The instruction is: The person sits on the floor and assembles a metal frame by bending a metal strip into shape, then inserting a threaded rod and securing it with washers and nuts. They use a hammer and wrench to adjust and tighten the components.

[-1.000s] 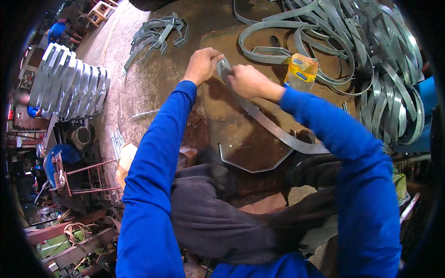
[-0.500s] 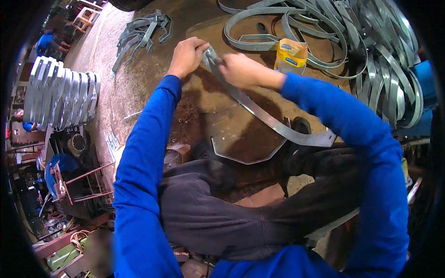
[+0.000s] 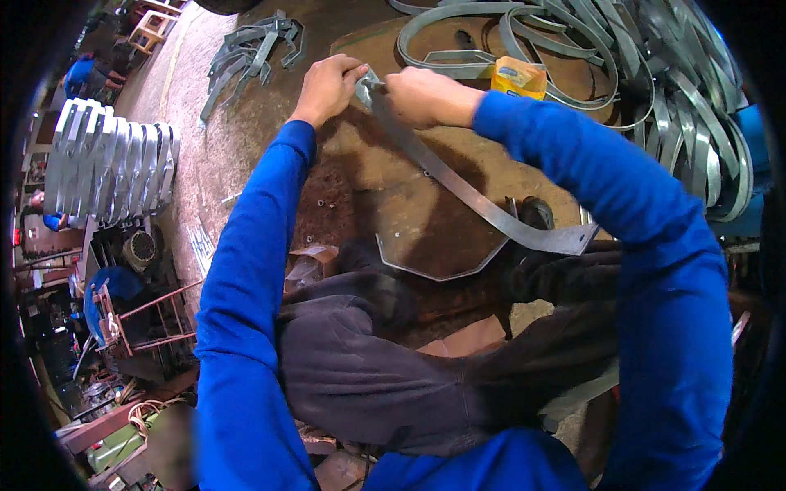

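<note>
A long curved metal strip (image 3: 458, 190) slants from my hands down to the right, its far end held up over the brown board. My left hand (image 3: 329, 88) is closed on that far end, thumb on top. Close beside it, my right hand (image 3: 422, 96) has its fingers bent against the strip; whatever small thing they may pinch is hidden. The strip's near end lies by my right knee. Below it, between my legs, rests a thin bent metal bracket (image 3: 446, 277).
Metal hoops (image 3: 458, 78) and a large heap of strips (image 3: 692, 123) lie at the right. Near my right forearm stands a yellow packet (image 3: 520, 78). Bent brackets (image 3: 254, 53) are piled at far left, with stacked metal frames (image 3: 115, 164) beyond. Another person (image 3: 80, 75) works in the distance.
Both hands have shifted slightly away from me, and the right hand has moved a little. The strip's near end has risen slightly in the picture.
</note>
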Available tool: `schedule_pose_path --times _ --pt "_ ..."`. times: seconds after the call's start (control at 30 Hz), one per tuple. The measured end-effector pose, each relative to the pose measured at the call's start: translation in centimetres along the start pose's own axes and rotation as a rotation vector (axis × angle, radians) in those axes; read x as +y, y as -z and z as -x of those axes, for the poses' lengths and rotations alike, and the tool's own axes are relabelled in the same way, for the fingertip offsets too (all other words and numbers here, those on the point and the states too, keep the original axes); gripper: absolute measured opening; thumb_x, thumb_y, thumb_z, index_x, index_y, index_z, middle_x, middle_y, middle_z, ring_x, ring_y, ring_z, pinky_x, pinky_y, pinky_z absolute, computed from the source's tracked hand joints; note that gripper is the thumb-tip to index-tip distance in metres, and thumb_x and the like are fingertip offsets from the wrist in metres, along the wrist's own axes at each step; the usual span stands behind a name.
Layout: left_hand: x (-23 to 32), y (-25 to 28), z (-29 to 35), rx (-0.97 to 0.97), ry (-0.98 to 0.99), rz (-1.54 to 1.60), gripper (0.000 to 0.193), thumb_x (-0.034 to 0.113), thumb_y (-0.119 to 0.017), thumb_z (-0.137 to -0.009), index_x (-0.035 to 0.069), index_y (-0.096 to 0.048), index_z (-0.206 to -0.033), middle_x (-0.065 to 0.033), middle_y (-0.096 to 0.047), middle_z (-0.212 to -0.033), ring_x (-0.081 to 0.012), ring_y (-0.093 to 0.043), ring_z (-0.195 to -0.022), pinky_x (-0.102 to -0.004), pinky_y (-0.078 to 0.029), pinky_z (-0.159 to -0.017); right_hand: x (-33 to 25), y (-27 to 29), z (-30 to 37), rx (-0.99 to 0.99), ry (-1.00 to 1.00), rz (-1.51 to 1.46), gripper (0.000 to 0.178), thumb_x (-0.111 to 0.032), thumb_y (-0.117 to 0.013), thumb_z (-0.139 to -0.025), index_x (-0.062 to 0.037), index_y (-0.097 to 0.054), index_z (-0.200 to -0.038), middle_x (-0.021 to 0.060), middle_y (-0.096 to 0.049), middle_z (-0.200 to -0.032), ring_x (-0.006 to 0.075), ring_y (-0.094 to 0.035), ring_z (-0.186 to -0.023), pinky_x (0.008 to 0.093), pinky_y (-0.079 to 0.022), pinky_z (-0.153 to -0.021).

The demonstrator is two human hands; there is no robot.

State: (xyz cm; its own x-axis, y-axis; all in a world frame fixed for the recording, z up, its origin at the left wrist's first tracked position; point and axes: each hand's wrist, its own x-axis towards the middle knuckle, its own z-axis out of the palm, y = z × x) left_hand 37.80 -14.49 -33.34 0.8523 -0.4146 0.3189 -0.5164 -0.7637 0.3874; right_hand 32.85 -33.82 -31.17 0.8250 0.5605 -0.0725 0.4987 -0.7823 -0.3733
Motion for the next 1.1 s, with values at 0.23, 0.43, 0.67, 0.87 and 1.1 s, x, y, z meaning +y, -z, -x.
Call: schedule_pose_path --times 0.23,0.43,0.67,0.87,1.1 --pt "-0.1 0.5 0.4 0.023 0.028 -0.034 0.023 0.025 -0.060 -0.087 0.005 -0.069 -0.094 -0.0146 -0.063 -0.086 -0.0344 -0.061 -0.084 -0.0397 -0.047 -0.075 0.0 2.5 5.8 -0.011 -0.151 -0.137 0.030 -0.024 -0.048 -0.091 0.0019 -0.060 -0.099 0.0256 -0.063 -0.091 0.0422 -0.061 -0.089 0.0494 -0.048 -0.079" --pt "-1.1 0.8 0.6 0.011 0.047 -0.018 0.023 0.024 -0.060 -0.087 0.003 -0.069 -0.094 -0.0160 -0.063 -0.083 -0.0347 -0.062 -0.081 -0.0381 -0.047 -0.072 0.1 -2.2 0.5 0.084 -0.156 -0.276 0.032 -0.023 -0.052 -0.083 0.0048 -0.066 -0.093 0.0268 -0.065 -0.095 0.0394 -0.063 -0.094 0.0453 -0.050 -0.083" --pt "-0.8 0.6 -0.3 -0.029 0.050 -0.039 0.024 0.027 -0.060 -0.087 0.005 -0.070 -0.091 -0.0152 -0.065 -0.086 -0.0353 -0.062 -0.084 -0.0408 -0.048 -0.074 0.7 1.0 1.4 -0.056 -0.130 -0.161 0.040 -0.030 -0.046 -0.092 0.0063 -0.063 -0.091 0.0277 -0.063 -0.089 0.0420 -0.062 -0.086 0.0478 -0.049 -0.077" --pt "-2.1 1.0 0.1 0.024 0.013 -0.036 0.024 0.026 -0.059 -0.088 0.005 -0.070 -0.094 -0.0139 -0.065 -0.087 -0.0349 -0.062 -0.085 -0.0403 -0.048 -0.075 3.4 11.3 16.4 0.096 -0.191 -0.098 0.034 -0.027 -0.048 -0.096 0.0028 -0.058 -0.110 0.0181 -0.061 -0.085 0.0239 -0.060 -0.079 0.0347 -0.047 -0.071" --pt "-4.7 -1.9 -1.6 -0.025 0.051 0.067 0.026 0.028 -0.059 -0.088 0.005 -0.069 -0.096 -0.0140 -0.066 -0.090 -0.0327 -0.062 -0.088 -0.0374 -0.047 -0.077 9.4 22.2 35.2 0.128 -0.260 0.326 0.038 -0.002 -0.051 -0.090 -0.0038 -0.050 -0.128 0.0100 -0.054 -0.121 0.0158 -0.054 -0.096 0.0247 -0.044 -0.080"
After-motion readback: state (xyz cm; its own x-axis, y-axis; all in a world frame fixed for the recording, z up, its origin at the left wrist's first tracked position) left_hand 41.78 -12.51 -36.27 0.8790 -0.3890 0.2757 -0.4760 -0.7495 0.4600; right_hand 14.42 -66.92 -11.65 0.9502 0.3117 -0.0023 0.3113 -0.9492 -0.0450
